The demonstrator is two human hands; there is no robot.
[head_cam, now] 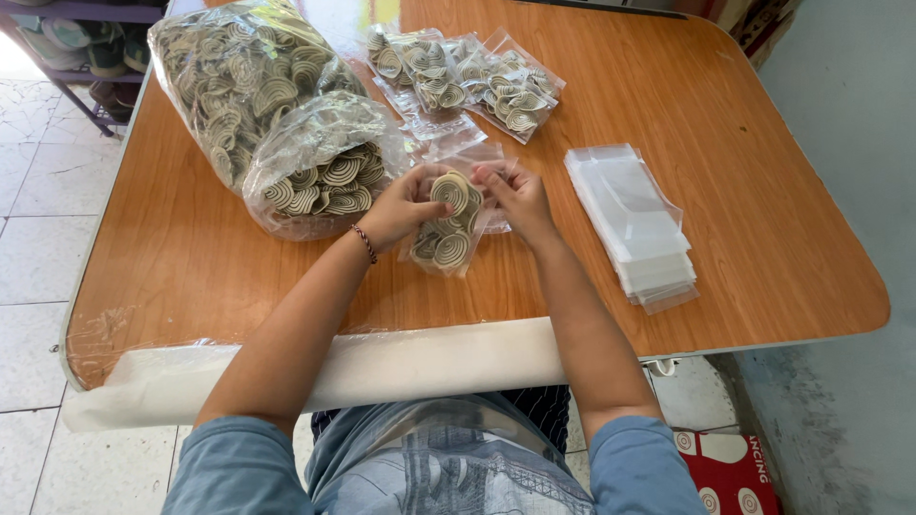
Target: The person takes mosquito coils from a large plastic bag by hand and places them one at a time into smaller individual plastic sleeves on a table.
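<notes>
Spiral disc [450,194]: flat, coiled, beige w/ dark lines; held at mouth of small clear pouch [447,240], mid desk, near side of centre.
Small clear pouch: part-filled w/ approx. 3–4 like discs, lying on desk [763,219] between both hands.
Left hand [401,205]: grip clamped on disc's left edge & pouch rim; beaded bracelet [364,243] on wrist.
Right hand [515,195]: grip closed on pouch's upper right edge, fingertips touching disc.
Large bulk bag [239,76]: clear plastic, full of same discs, far left of desk; its open end [324,172] sags just left of left hand.
Filled pouches [463,76]: several, clear, packed w/ discs, far centre, overlapping each other.
Empty pouches [634,224]: flat stack, clear, right of hands, well apart from them.
Desk: wood-grain orange top, pale edge.
White roll [363,367]: lies along desk's near edge, under both forearms.
Red box [730,472]: on floor, near right.
Shoe rack [81,48]: far left, on tiled floor.
</notes>
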